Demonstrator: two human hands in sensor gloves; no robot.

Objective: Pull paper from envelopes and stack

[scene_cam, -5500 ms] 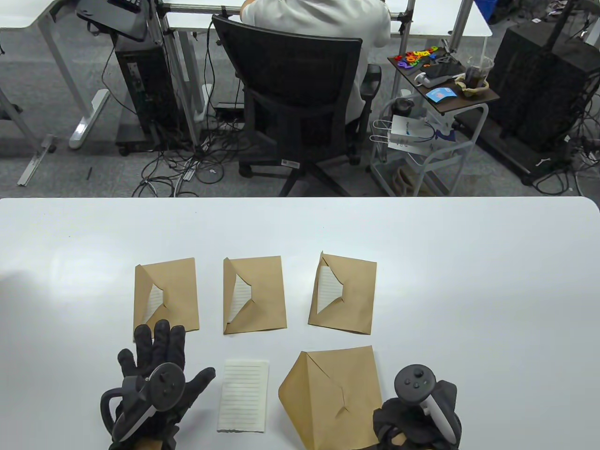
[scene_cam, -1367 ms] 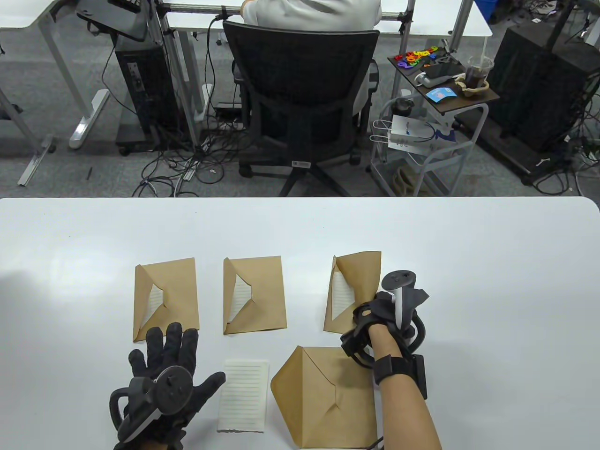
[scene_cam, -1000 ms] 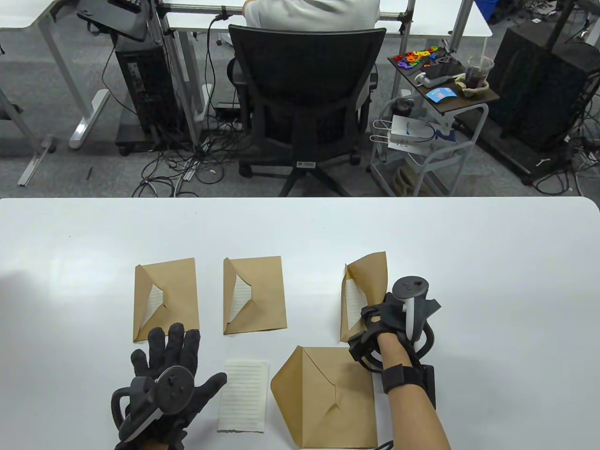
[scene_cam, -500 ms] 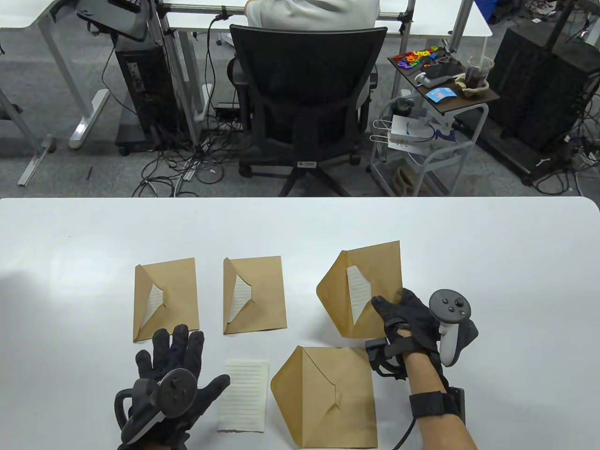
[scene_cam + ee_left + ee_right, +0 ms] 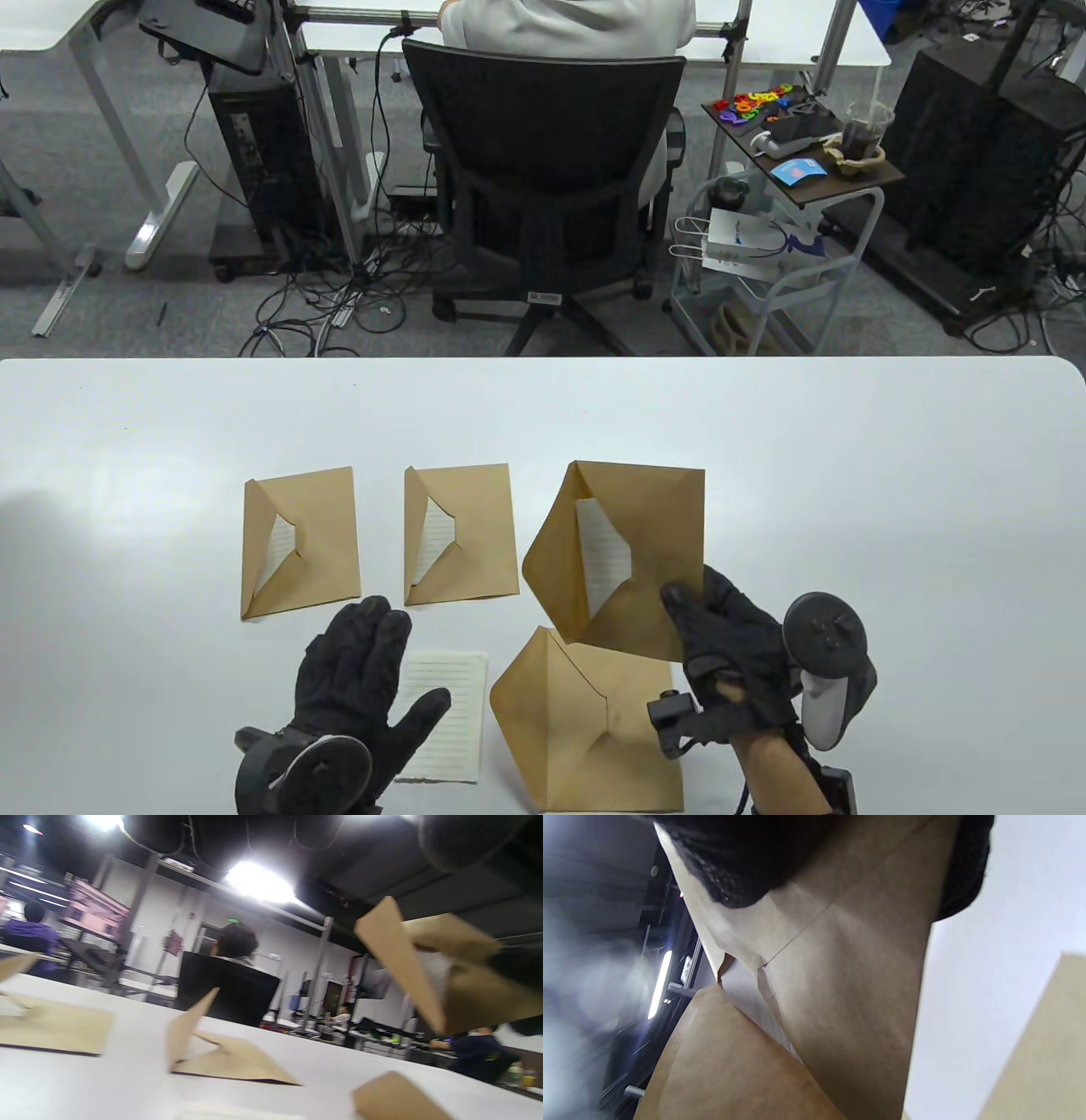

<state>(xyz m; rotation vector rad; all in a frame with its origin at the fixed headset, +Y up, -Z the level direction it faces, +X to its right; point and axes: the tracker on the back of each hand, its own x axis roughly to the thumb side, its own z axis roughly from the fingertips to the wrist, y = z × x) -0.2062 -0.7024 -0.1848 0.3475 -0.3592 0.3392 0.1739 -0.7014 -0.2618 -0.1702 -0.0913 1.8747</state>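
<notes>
From above, the right hand (image 5: 730, 658) grips the lower right corner of a brown envelope (image 5: 636, 552), thumb on top and fingers underneath, and holds it up off the white table (image 5: 848, 475). Its flap hangs open to the left, and a lined sheet (image 5: 604, 556) shows in the opening. The envelope's lower edge overlaps an empty envelope (image 5: 594, 730) lying flat near the front edge. The left hand (image 5: 361, 688) is open, fingers together and pointing away, thumb spread to the right; it holds nothing, and its thumb lies over the left edge of a loose paper (image 5: 445, 717) flat on the table just left of the empty envelope. Two more envelopes lie further back: the left envelope (image 5: 301, 543) and the middle envelope (image 5: 462, 535), each with its flap half open and lined paper peeking out.

From the left wrist, low over the table, dark glove fingers (image 5: 237, 832) hang along the top edge, holding nothing. The held envelope (image 5: 441, 971) hovers at the right with a dark glove at its far end. The middle envelope (image 5: 225, 1052) lies ahead with its flap standing up, and the left one (image 5: 51, 1027) is off to the left. A blurred brown corner of the empty envelope (image 5: 394, 1099) shows at the bottom right.

From the right wrist, black fingers (image 5: 746, 861) clamp the brown paper of the held envelope (image 5: 840, 993) from above, close to the lens. White table (image 5: 1001, 976) shows to the right, with a strip of the empty envelope (image 5: 1043, 1052) at the lower right.
</notes>
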